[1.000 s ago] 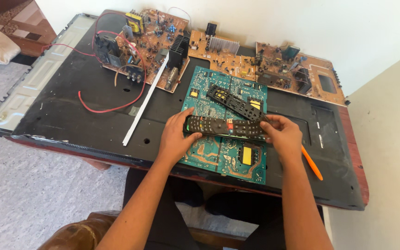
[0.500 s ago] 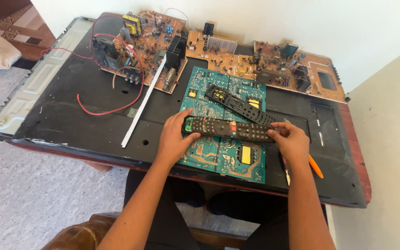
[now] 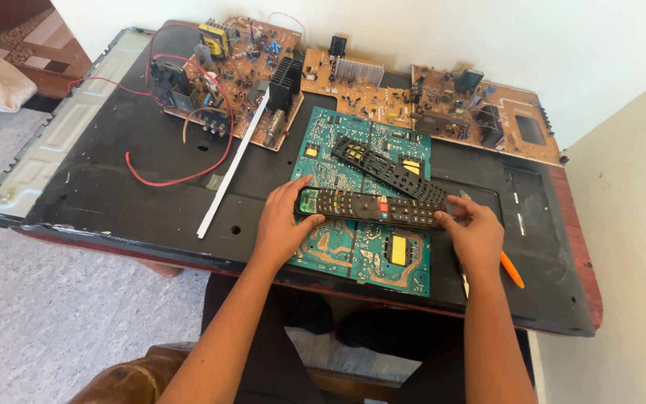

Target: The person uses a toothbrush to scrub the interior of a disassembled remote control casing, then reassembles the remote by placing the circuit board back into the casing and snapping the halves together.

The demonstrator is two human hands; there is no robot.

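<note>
Both hands grip one black remote control (image 3: 371, 208) at centre frame — left hand (image 3: 284, 224) clamped on its left end, right hand (image 3: 475, 233) on its right end — over a green circuit board (image 3: 357, 251), beside a black remote cover (image 3: 390, 170)

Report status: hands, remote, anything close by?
Left hand and right hand grip remote control by its ends. Over green circuit board. Keypad cover alongside.
</note>
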